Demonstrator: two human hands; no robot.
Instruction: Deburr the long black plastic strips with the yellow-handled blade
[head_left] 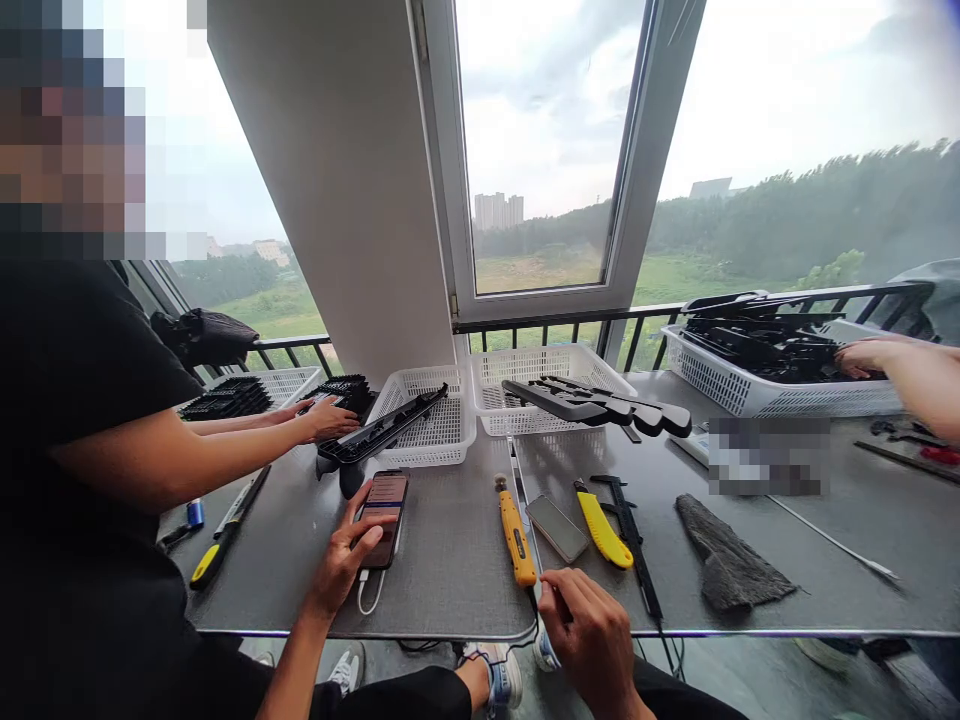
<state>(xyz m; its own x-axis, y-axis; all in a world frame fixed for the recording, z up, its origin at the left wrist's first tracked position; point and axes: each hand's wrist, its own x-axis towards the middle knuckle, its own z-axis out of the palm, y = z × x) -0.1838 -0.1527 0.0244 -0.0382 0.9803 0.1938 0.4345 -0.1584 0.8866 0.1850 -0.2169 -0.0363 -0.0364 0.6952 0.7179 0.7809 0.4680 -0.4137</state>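
On the left half of the table lies a smartphone (385, 522) with its screen lit and a white cable at its lower end. My left hand (341, 560) is over its left side, fingers apart, one finger reaching across the screen. By the table's front edge, my right hand (589, 635) has its fingers curled in; their inner side is hidden. Just beyond the right fingertips is a yellow-orange rotary tool (515, 535). To the right of it lie a flat grey rectangular plate (556, 530), a yellow utility knife (604, 525) and a black caliper (634, 545).
White baskets (469, 420) line the window side, with long black plastic parts (600, 405) across one. A co-worker's hands (330, 418) handle black parts at left; another person's hand (862, 357) reaches into the loaded right basket (787, 397). A dark cloth (731, 560) lies at right.
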